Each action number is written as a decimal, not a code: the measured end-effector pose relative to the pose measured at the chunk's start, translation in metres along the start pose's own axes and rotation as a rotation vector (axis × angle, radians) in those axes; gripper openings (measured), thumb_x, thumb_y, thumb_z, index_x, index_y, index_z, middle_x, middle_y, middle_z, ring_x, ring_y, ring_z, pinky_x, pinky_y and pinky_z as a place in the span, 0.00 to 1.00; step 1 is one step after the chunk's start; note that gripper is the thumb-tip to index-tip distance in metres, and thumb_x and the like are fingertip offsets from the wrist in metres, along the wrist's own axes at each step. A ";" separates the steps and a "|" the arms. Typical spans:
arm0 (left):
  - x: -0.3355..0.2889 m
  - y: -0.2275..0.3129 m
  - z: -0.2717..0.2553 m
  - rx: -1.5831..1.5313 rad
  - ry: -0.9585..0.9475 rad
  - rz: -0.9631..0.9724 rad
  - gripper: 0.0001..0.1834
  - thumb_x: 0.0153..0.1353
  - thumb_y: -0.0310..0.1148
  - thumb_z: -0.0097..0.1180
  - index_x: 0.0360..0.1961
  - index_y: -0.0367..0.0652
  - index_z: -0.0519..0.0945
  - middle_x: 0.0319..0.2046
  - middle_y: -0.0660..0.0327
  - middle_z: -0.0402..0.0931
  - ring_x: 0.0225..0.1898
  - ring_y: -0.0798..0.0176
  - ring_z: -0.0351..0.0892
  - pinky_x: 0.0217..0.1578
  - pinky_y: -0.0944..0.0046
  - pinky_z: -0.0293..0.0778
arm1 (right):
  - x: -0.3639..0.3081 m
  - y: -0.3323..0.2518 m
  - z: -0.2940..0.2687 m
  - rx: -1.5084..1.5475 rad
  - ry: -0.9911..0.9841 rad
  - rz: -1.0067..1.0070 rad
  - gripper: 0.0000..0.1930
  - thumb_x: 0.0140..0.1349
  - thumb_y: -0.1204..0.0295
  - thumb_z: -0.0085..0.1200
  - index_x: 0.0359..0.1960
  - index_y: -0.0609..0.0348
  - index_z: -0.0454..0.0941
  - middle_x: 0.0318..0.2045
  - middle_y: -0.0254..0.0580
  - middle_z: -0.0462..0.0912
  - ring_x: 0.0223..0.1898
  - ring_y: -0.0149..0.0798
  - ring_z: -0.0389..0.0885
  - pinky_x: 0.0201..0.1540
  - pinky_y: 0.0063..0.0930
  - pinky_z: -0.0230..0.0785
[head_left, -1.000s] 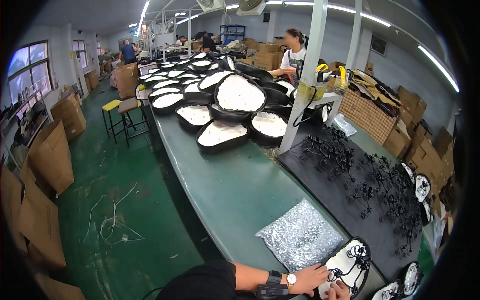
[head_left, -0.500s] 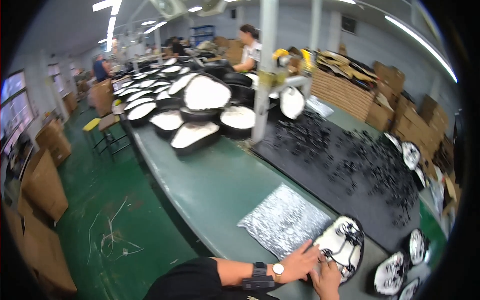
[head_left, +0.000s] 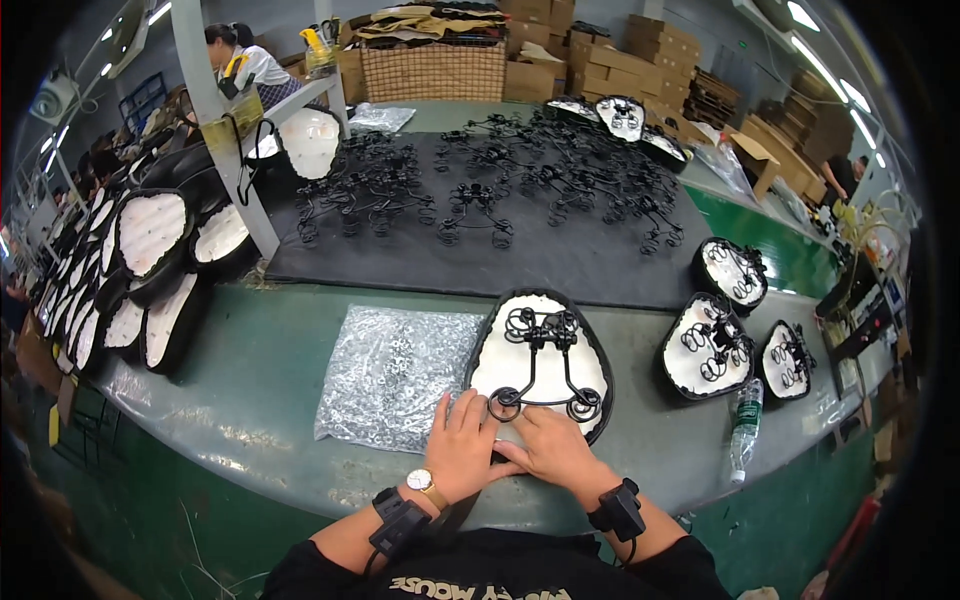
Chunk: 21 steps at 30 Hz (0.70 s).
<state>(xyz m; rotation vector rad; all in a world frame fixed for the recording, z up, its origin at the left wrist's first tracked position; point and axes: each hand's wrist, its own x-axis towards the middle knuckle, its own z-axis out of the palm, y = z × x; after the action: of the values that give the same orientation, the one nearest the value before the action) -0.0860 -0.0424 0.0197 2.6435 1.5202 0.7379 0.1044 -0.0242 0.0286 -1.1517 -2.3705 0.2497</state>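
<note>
Black-rimmed seat (head_left: 550, 374), near edge under fingers (head_left: 466, 412)

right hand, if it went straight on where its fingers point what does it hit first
Probably the near left coil of the black wire frame on the white-topped pad; the right hand looks close, though whether it touches is unclear.

Workbench (head_left: 255, 400), green top, spreads under and around left hand (head_left: 460, 452) and right hand (head_left: 555, 452); edge bowed by the lens. Pale upright post (head_left: 213, 130) beyond the hands, to their left. Farther ahead: tan checked bin (head_left: 430, 75); cardboard boxes (head_left: 605, 70) stacked right of it, before a grey wall (head_left: 715, 42). Green floor (head_left: 150, 505) below bench edge, both sides. Fluorescent tubes (head_left: 803, 16) lit, high and far right of the hands.
</note>
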 end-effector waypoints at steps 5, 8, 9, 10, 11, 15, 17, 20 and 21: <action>-0.002 -0.005 0.007 -0.108 -0.022 0.017 0.48 0.48 0.60 0.69 0.59 0.32 0.73 0.60 0.44 0.68 0.68 0.42 0.62 0.69 0.41 0.59 | -0.011 -0.003 0.002 -0.018 -0.033 0.024 0.28 0.60 0.57 0.64 0.59 0.55 0.77 0.31 0.43 0.78 0.34 0.47 0.81 0.34 0.39 0.75; -0.004 -0.007 0.008 -0.120 -0.036 0.028 0.49 0.48 0.57 0.71 0.62 0.31 0.70 0.61 0.42 0.68 0.69 0.40 0.61 0.69 0.44 0.60 | -0.007 -0.010 0.003 -0.086 0.017 0.052 0.28 0.61 0.54 0.63 0.58 0.56 0.78 0.31 0.41 0.78 0.34 0.44 0.81 0.32 0.36 0.75; -0.005 -0.010 0.009 -0.149 -0.026 0.024 0.50 0.47 0.56 0.72 0.63 0.31 0.68 0.61 0.42 0.68 0.69 0.40 0.60 0.69 0.45 0.60 | -0.005 -0.011 0.001 -0.085 0.018 0.060 0.28 0.61 0.54 0.63 0.58 0.56 0.78 0.31 0.41 0.78 0.34 0.44 0.81 0.32 0.36 0.75; -0.006 -0.011 0.010 -0.178 -0.016 0.020 0.51 0.47 0.55 0.73 0.64 0.31 0.67 0.61 0.41 0.67 0.70 0.40 0.60 0.70 0.46 0.60 | -0.002 -0.011 -0.002 -0.066 -0.008 0.054 0.28 0.61 0.52 0.63 0.58 0.56 0.78 0.32 0.41 0.79 0.33 0.44 0.82 0.32 0.36 0.75; -0.007 -0.011 0.010 -0.169 -0.018 0.020 0.52 0.45 0.54 0.74 0.65 0.31 0.68 0.62 0.41 0.67 0.70 0.40 0.60 0.70 0.50 0.61 | -0.002 -0.012 -0.003 -0.045 -0.035 0.048 0.29 0.60 0.50 0.63 0.57 0.56 0.78 0.32 0.41 0.79 0.33 0.45 0.82 0.32 0.37 0.75; -0.005 -0.010 0.008 -0.199 -0.002 0.017 0.52 0.43 0.52 0.75 0.65 0.32 0.68 0.62 0.42 0.68 0.70 0.40 0.61 0.68 0.50 0.64 | -0.013 -0.008 -0.001 -0.009 -0.079 0.100 0.30 0.60 0.47 0.62 0.57 0.55 0.78 0.32 0.41 0.79 0.33 0.46 0.83 0.32 0.38 0.75; -0.003 -0.010 0.008 -0.189 0.003 0.027 0.50 0.42 0.50 0.77 0.63 0.33 0.70 0.61 0.43 0.69 0.69 0.40 0.62 0.67 0.51 0.66 | -0.012 -0.005 0.009 -0.041 0.087 0.088 0.29 0.58 0.48 0.64 0.57 0.50 0.79 0.28 0.38 0.77 0.29 0.44 0.80 0.29 0.36 0.74; -0.006 -0.013 0.007 -0.171 0.011 0.022 0.50 0.40 0.48 0.77 0.62 0.34 0.71 0.61 0.43 0.70 0.69 0.40 0.64 0.65 0.50 0.68 | -0.007 -0.005 0.005 -0.062 -0.002 0.035 0.31 0.57 0.48 0.64 0.59 0.49 0.79 0.27 0.36 0.76 0.27 0.41 0.80 0.28 0.35 0.73; -0.006 -0.012 0.006 -0.176 0.000 0.010 0.49 0.42 0.49 0.77 0.62 0.34 0.71 0.61 0.43 0.70 0.69 0.40 0.63 0.65 0.50 0.69 | -0.011 -0.006 0.002 -0.091 0.012 -0.020 0.31 0.59 0.47 0.62 0.59 0.51 0.78 0.27 0.34 0.77 0.27 0.39 0.81 0.26 0.33 0.73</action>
<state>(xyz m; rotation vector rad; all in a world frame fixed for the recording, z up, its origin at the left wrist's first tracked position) -0.0959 -0.0392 0.0090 2.5246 1.3738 0.8308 0.1057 -0.0365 0.0252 -1.1662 -2.4035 0.1295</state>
